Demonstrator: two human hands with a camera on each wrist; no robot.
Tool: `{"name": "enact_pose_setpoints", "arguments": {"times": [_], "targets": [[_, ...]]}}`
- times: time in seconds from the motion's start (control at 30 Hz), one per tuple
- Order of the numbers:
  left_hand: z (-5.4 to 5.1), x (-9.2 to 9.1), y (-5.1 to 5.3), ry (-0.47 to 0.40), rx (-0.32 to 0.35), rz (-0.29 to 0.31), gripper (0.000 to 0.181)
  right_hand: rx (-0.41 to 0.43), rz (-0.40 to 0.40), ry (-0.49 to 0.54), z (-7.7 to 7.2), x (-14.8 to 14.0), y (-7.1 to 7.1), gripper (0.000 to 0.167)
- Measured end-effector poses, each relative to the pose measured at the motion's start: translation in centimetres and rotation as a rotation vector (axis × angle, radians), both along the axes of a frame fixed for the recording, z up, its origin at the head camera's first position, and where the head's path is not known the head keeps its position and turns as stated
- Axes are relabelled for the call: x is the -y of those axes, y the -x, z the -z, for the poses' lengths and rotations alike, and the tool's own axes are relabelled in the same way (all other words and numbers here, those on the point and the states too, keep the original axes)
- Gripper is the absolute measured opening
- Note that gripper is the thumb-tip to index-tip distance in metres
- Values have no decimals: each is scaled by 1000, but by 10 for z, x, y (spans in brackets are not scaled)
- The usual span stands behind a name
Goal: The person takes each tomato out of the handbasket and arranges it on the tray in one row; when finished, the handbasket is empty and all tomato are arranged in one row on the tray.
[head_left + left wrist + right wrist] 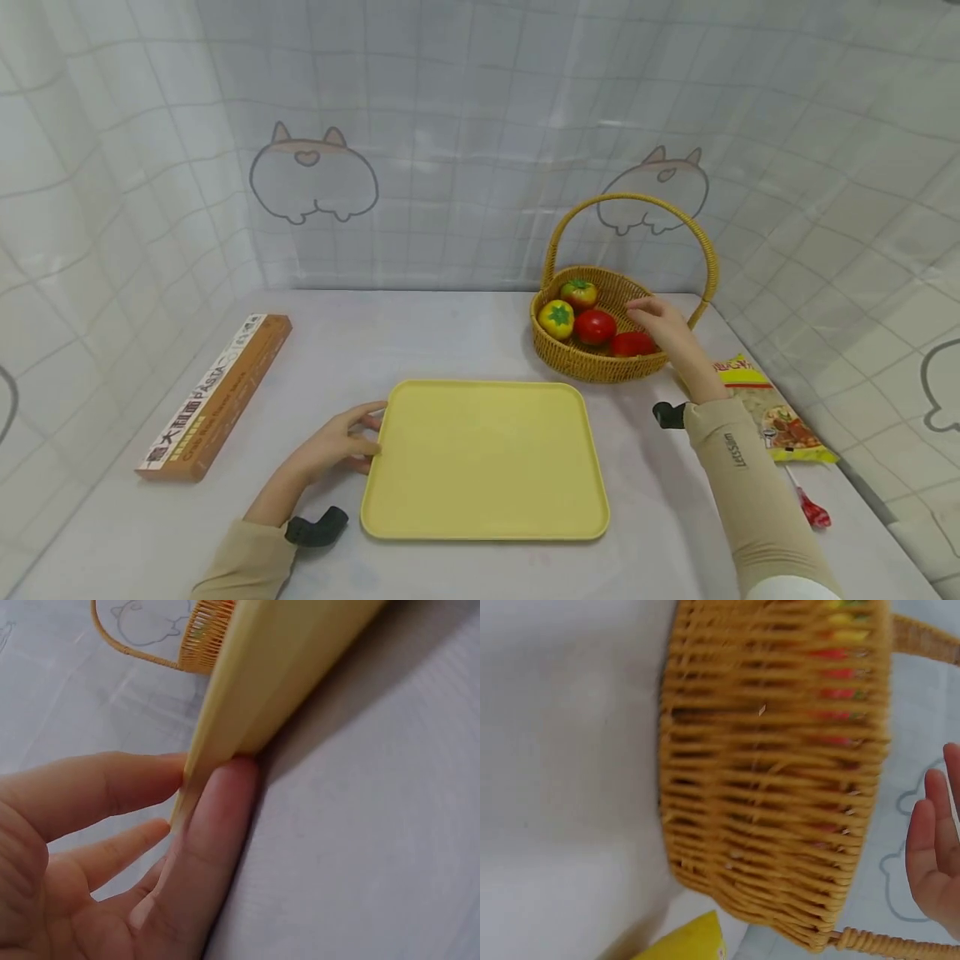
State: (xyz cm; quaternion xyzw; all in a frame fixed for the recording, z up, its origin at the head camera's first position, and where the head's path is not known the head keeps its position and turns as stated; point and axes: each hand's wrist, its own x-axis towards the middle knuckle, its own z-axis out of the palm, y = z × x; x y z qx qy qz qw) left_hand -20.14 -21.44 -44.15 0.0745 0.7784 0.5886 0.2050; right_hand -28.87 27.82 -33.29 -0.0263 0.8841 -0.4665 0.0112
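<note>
My left hand (333,446) is at the left edge of a yellow rectangular tray (487,462). In the left wrist view, its thumb (221,802) and index finger pinch the tray's rim. Above the right side of a woven basket (592,367) hovers my right hand (667,329), holding nothing, its fingers loosely bent. Inside that basket lie a yellow fruit with a green star-shaped top (557,319), a red-and-yellow fruit (579,293) and two red ones (595,327). Seen from the right wrist, the hand (937,847) is beyond the basket's rim.
A long brown-and-white pasta box (217,396) lies at the left. To the right, partly behind the right forearm, is a yellow food packet (783,417), with a red-wrapped lollipop (813,510) nearby. The basket's tall handle (626,197) arches over it. A tiled-pattern curtain encloses the table.
</note>
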Motion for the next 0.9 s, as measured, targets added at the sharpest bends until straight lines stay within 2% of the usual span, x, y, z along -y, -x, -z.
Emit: {"name": "enact_pose_setpoints", "arguments": {"times": [0.17, 0.33, 0.47, 0.6, 0.73, 0.9], "targets": [[2, 3, 0, 27, 5, -11, 77, -13, -65, -245, 7, 3, 21, 48], [2, 3, 0, 18, 0, -1, 76, 99, -130, -487, 16, 7, 28, 69], [1, 2, 0, 1, -12, 12, 76, 152, -121, -611, 23, 8, 29, 76], [0, 1, -1, -2, -15, 6, 75, 161, -108, -667, 27, 9, 30, 76], [1, 2, -1, 5, -11, -5, 75, 119, -98, -717, 27, 8, 30, 70], [3, 2, 0, 7, -18, 1, 75, 52, -49, -691, 19, 5, 27, 76]]}}
